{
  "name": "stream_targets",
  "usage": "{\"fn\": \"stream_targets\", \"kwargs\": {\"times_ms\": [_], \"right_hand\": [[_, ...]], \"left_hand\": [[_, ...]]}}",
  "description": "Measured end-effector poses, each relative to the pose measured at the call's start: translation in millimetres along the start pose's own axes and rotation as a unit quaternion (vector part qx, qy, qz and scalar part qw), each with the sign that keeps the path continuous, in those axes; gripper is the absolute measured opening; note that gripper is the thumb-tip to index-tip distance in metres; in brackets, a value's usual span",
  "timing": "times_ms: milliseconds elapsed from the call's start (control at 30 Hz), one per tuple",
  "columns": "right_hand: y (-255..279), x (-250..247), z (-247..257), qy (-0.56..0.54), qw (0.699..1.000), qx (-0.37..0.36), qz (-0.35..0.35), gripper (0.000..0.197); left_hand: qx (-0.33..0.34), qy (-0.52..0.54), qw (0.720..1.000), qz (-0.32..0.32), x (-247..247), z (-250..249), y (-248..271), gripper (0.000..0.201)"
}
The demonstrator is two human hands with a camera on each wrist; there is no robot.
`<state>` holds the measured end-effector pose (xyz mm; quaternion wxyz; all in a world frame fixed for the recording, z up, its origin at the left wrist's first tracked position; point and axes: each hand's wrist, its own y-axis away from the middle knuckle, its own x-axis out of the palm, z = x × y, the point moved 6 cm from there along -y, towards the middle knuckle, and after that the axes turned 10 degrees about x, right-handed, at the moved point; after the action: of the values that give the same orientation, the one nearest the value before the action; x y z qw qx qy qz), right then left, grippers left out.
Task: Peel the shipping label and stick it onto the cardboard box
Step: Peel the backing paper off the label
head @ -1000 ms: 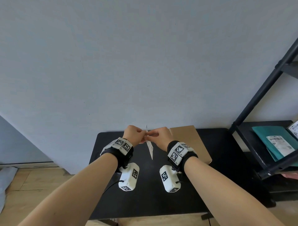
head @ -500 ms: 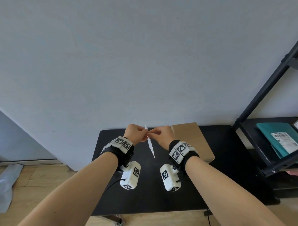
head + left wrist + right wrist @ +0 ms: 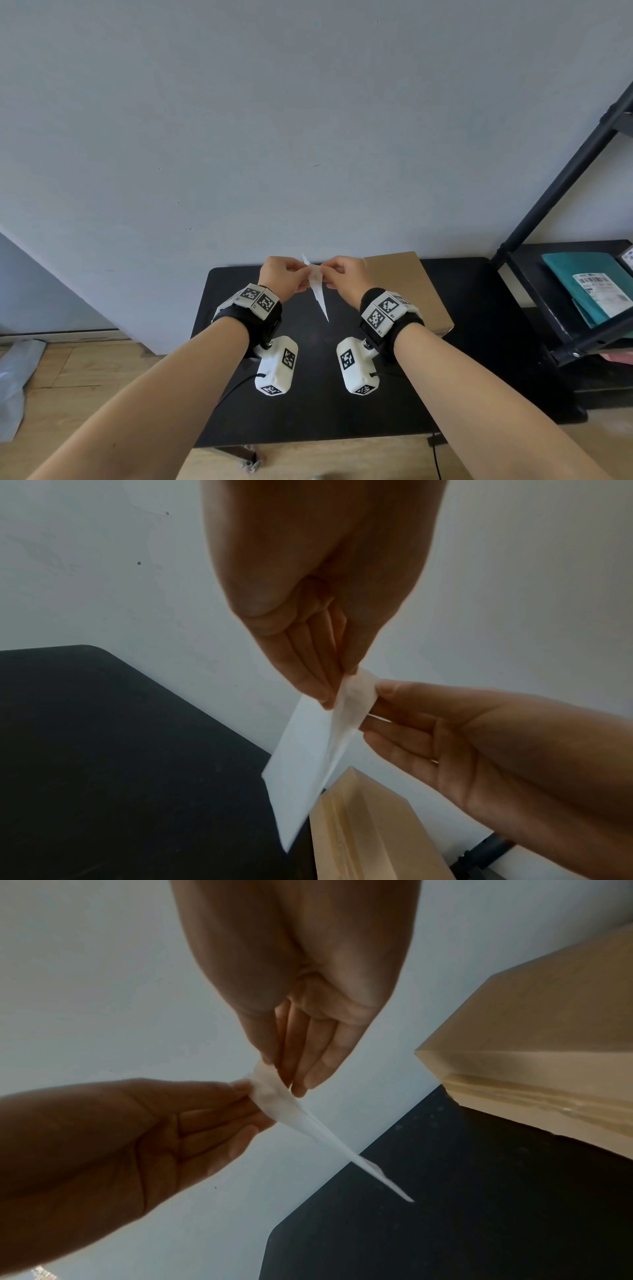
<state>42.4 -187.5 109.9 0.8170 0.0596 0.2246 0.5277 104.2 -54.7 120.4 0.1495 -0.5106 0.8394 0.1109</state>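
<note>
Both hands met above the far half of the black counter point(image 3: 479, 308), toward twelve o'clock from the person, each pinching the top end of the shipping label point(image 3: 317, 291). The left hand point(image 3: 279, 279) pinched one layer of the white sheet between thumb and fingertips, and the right hand point(image 3: 346, 277) pinched the other layer just beside it, so that the two layers parted at the top into a narrow V. In the left wrist view the left hand point(image 3: 318, 588) came down from twelve o'clock with its fingers point(image 3: 308, 674) closed on the label point(image 3: 308, 764), while the right hand point(image 3: 479, 750) reached in from three o'clock and held the curled, thinner layer. In the right wrist view the right hand point(image 3: 301, 988) pinched from twelve o'clock and the left hand point(image 3: 120, 1137) from nine o'clock, with the label point(image 3: 298, 1118) running off as a thin edge toward five o'clock. The label hung in the air, clear of the counter, its free end pointing down toward the person. The cardboard box point(image 3: 407, 291) lay flat on the counter at about two o'clock from the hands, beside the right wrist and apart from the label. At three o'clock stood a black shelf point(image 3: 534, 274) holding a teal mailer point(image 3: 582, 270) with a printed label on it.
</note>
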Motion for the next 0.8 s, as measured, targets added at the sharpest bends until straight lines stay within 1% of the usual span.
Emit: {"fn": "stream_targets", "kwargs": {"times_ms": [100, 133, 233, 333, 367, 433, 567, 700, 800], "right_hand": [[-4, -5, -6, -0.029, 0.999, 0.023, -0.001, 0.018], [-5, -8, -9, -0.037, 0.999, 0.029, -0.005, 0.017], [-9, -19, -18, -0.072, 0.996, 0.052, -0.028, 0.018], [-11, -30, -27, -0.106, 0.99, 0.076, -0.047, 0.023], [-11, -33, -30, -0.113, 0.989, 0.081, -0.053, 0.023], [-13, -40, -34, -0.121, 0.987, 0.087, -0.064, 0.024], [-15, -50, -42, -0.141, 0.98, 0.1, -0.1, 0.024], [-18, -63, -50, -0.152, 0.974, 0.113, -0.127, 0.019], [-19, -75, -57, -0.151, 0.97, 0.132, -0.136, 0.023]], "left_hand": [[-0.002, -0.007, 1.0, -0.015, -4, 3, -2, 0.019], [-0.002, -0.011, 1.0, -0.022, -5, 5, -3, 0.019], [-0.008, -0.012, 0.999, -0.045, -10, 11, -5, 0.006], [-0.018, -0.015, 0.998, -0.06, -14, 19, -6, 0.006], [-0.022, -0.016, 0.997, -0.066, -16, 21, -6, 0.01], [-0.041, -0.01, 0.996, -0.076, -18, 28, -8, 0.019], [-0.076, -0.01, 0.992, -0.096, -22, 46, -13, 0.024], [-0.109, -0.022, 0.988, -0.11, -27, 65, -17, 0.024], [-0.153, -0.029, 0.98, -0.121, -29, 82, -19, 0.022]]}}
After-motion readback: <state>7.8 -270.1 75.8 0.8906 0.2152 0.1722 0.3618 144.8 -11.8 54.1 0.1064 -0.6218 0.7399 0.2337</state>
